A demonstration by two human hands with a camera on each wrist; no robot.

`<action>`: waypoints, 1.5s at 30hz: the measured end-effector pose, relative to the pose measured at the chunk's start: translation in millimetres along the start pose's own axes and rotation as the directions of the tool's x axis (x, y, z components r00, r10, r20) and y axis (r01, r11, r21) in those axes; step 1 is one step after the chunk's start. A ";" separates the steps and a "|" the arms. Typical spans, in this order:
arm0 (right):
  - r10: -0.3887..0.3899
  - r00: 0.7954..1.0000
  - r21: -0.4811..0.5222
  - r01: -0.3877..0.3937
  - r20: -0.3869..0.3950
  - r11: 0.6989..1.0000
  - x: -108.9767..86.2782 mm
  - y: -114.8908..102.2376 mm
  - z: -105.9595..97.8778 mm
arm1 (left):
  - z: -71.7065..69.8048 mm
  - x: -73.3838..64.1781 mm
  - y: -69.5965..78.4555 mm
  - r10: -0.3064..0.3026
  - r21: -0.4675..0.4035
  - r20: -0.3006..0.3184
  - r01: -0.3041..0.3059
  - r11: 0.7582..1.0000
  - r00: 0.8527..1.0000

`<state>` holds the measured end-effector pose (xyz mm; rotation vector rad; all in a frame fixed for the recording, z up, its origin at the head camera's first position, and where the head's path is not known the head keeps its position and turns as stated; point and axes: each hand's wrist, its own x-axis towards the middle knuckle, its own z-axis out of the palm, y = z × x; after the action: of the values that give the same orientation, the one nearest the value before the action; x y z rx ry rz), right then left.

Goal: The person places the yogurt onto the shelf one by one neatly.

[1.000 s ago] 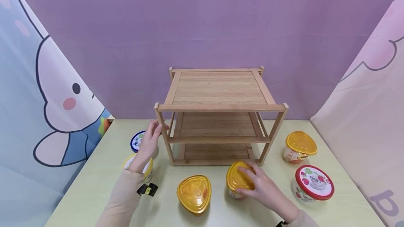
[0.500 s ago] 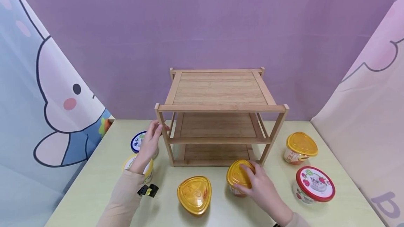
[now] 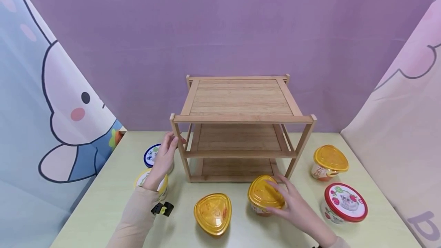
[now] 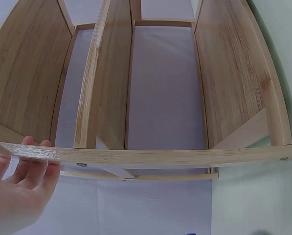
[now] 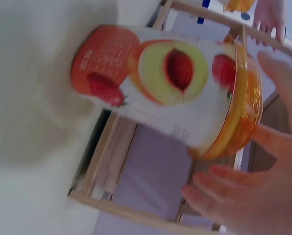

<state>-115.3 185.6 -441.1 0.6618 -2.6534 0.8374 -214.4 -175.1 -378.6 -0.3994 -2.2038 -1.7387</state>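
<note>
In the head view a three-tier wooden rack (image 3: 241, 118) stands at the centre. My left hand (image 3: 163, 160) holds its front left post; the left wrist view shows fingers (image 4: 34, 171) behind the post (image 4: 160, 156) and the thumb in front. A tub with a rounded-triangular orange lid (image 3: 264, 192) stands before the rack's right side. Around it, with fingers spread, is my right hand (image 3: 296, 208). In the right wrist view peach and strawberry pictures show on this tub (image 5: 180, 73), and most fingers (image 5: 219, 188) are apart from it; thumb contact with the lid is unclear.
Another orange-lidded tub (image 3: 213, 213) stands front centre. To the right are an orange-lidded tub (image 3: 329, 162) and a red-lidded tub (image 3: 346, 202). Blue-lidded (image 3: 151, 156) and yellow-lidded (image 3: 140, 179) tubs stand left, partly behind my left arm. Printed cloths enclose the table (image 3: 186, 217).
The tub by my right hand has turned and shifted slightly right. My right hand's fingers have loosened from its lid and moved a little right. My left hand stays on the rack's post.
</note>
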 end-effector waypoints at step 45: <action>0.051 0.989 0.050 -0.044 -0.138 0.998 -15.6 1.5 19.0 | 2.4 -0.3 0.7 0.007 -0.011 -0.012 -0.007 1.000 1.000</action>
<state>-105.1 180.7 -463.0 0.5325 -2.5397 0.9266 -214.0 -172.6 -378.6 -0.3980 -2.1834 -1.7454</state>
